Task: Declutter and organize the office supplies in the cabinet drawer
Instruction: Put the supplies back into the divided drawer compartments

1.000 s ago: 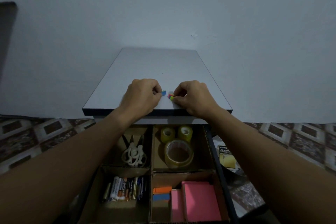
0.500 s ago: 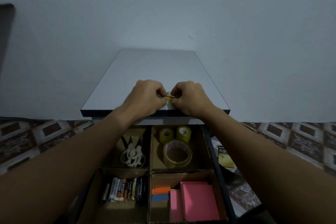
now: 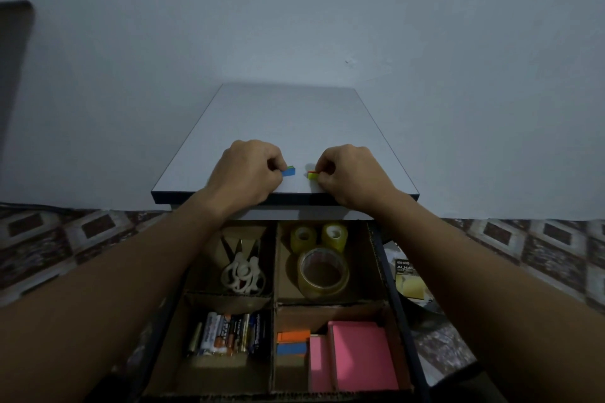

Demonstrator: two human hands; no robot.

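Observation:
On the white cabinet top (image 3: pixel 288 121), my left hand (image 3: pixel 247 172) pinches a small blue sticky tab pad (image 3: pixel 289 171). My right hand (image 3: pixel 352 173) pinches a small green and orange tab pad (image 3: pixel 312 174). The two pads are a short gap apart near the front edge. Below, the open drawer (image 3: pixel 384 271) holds a cardboard divider with scissors (image 3: pixel 244 267), tape rolls (image 3: pixel 322 268), batteries (image 3: pixel 229 334), pink sticky notes (image 3: pixel 358 355) and orange and blue tab pads (image 3: pixel 292 342).
A battery pack and a yellow pad (image 3: pixel 407 278) lie on the floor to the right of the drawer. Patterned floor tiles (image 3: pixel 49 239) run along both sides. A pale wall (image 3: pixel 294 26) stands right behind the cabinet.
Half a second ago my hands were pressed together over the tab pads. Now they have pulled apart, the left one taking the blue pad and the right one keeping the green and orange pad.

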